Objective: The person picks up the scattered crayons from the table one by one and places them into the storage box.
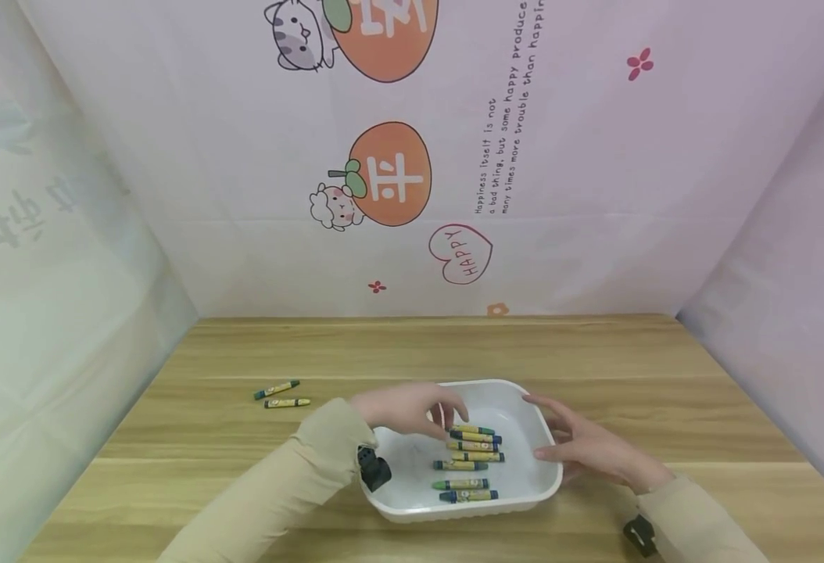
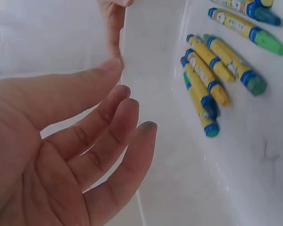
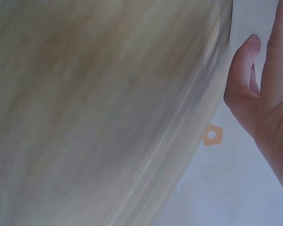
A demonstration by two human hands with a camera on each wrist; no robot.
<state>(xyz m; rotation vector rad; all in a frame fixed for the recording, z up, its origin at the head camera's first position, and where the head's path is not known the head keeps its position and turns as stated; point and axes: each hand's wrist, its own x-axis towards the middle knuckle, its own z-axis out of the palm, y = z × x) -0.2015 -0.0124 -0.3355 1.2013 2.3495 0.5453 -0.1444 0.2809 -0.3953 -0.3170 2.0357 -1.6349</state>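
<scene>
A white tray (image 1: 412, 512) holds several wax crayons (image 1: 474, 457) with yellow wrappers and blue, green or yellow ends. They lie roughly side by side in the tray. My left hand (image 1: 408, 408) hovers over the tray's left part, beside the crayons. Its fingers (image 2: 104, 160) are loosely bent and apart from the thumb, with nothing between them. A dark smudge marks one fingertip. My right hand (image 1: 588, 446) holds the tray's right rim, thumb at the inner side and fingers reaching along the outside. In the right wrist view the right hand (image 3: 273, 94) shows only partly; the tray is out of sight there.
Two more crayons, a dark green one (image 1: 277, 389) and a yellow one (image 1: 287, 403), lie on the wooden table (image 1: 229, 461) left of the tray. Printed white sheets (image 1: 567, 258) stand behind the table and on both sides.
</scene>
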